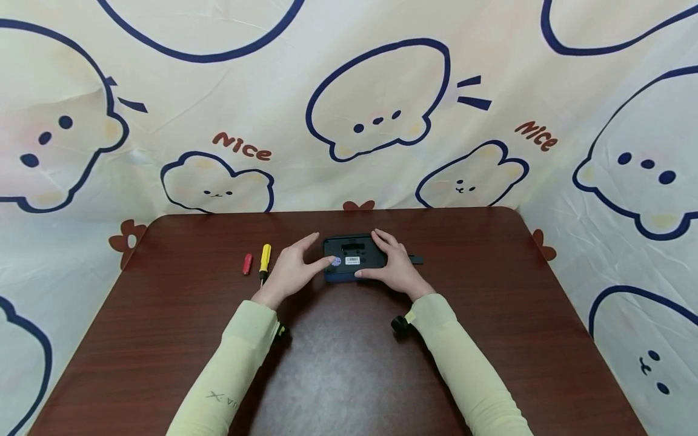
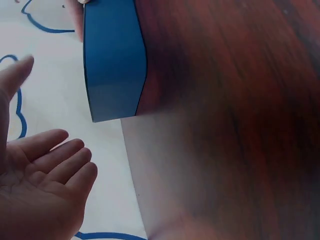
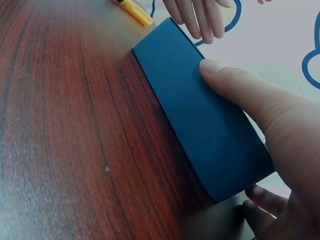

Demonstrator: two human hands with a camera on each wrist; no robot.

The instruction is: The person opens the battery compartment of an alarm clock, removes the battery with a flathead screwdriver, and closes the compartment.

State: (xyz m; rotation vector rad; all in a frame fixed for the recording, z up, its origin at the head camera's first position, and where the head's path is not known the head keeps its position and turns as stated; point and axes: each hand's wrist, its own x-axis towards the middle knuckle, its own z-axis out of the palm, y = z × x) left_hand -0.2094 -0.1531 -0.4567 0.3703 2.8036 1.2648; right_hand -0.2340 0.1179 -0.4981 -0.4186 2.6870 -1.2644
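A flat dark box-shaped device (image 1: 366, 261) lies at the far middle of the table, its black face up with a white barcode label, a round sticker and a small dark recess. Its blue side wall (image 2: 114, 55) shows in the left wrist view. My right hand (image 1: 395, 264) grips the device's right end, thumb (image 3: 235, 82) at the near top edge and fingers round the far side. My left hand (image 1: 291, 267) is spread by the left end; the left wrist view shows it apart from the device, fingers (image 2: 65, 160) loosely extended.
Left of my left hand lie a yellow-handled screwdriver (image 1: 265, 258) and a small red object (image 1: 248, 264). A dark flat piece (image 1: 417, 260) sticks out beyond my right hand. The brown table (image 1: 349, 363) meets a patterned cloth (image 1: 283, 109) at its far edge.
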